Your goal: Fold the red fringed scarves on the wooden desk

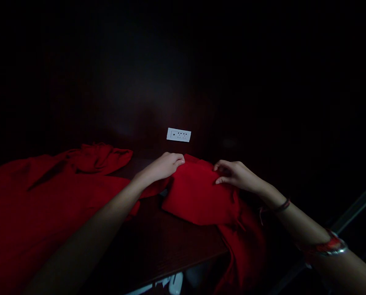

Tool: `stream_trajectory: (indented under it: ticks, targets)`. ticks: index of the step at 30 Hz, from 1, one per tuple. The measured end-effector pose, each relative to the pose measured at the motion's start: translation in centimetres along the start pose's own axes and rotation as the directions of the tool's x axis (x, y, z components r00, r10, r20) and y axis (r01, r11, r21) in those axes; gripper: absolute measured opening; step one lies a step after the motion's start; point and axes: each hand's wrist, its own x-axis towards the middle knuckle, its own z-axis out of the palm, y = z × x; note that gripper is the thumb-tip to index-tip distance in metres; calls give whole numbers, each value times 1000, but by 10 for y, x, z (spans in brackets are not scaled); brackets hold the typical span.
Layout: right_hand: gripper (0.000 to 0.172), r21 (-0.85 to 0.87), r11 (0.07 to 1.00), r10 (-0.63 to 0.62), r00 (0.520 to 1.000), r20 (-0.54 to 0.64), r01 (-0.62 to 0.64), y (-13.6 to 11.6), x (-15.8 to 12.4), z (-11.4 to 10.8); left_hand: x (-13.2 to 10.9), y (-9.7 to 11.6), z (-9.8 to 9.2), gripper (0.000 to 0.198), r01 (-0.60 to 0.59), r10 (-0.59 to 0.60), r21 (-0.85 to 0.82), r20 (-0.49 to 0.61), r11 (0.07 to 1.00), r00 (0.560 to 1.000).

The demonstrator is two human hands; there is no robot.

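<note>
A piece of red cloth lies on the dark wooden tabletop, and part of it droops over the right edge. Its kind cannot be made out for sure; thin strings or folds show near its right side. At its upper left corner, my left hand is closed, fingers and thumb pinching the fabric. My right hand hovers over or touches the cloth's upper right part, its thumb and fingers curved and apart. A larger spread of red fabric covers the table's left side, bunched at the far end.
A white socket panel is fixed to the dark wall behind the table. Below the front edge, a white object shows partly. The surroundings are very dim, and a pale slanted strip runs along the lower right.
</note>
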Motion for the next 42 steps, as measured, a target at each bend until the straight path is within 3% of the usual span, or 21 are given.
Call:
stream_trajectory:
  ticks: [2,7,12,20,28,36,42]
  targets:
    - [36,8,997,76,997,-19,-76,-1,0,0,0,-1,0,28,-23,23,20,3,1000,1000]
    - [17,-99,981,164,986,-37,-167,-1,2,-1,2,-4,6,28,-111,117,182,-21,977,993]
    - [22,-240,950,207,978,-4,-202,5,4,3,1,-4,8,26,-145,134,141,85,979,987]
    - [23,-257,950,184,983,-7,-180,2,5,10,-5,0,6,24,-60,45,93,157,994,987]
    - [21,-175,978,107,994,-34,-112,-5,8,19,2,14,31,12,-71,70,21,33,997,997]
    - [19,-192,981,-1,1000,5,2,1,6,10,3,7,30,19,-116,115,20,51,993,992]
    - [20,-262,965,30,999,22,-23,10,4,8,2,9,34,16,-143,139,70,64,987,988]
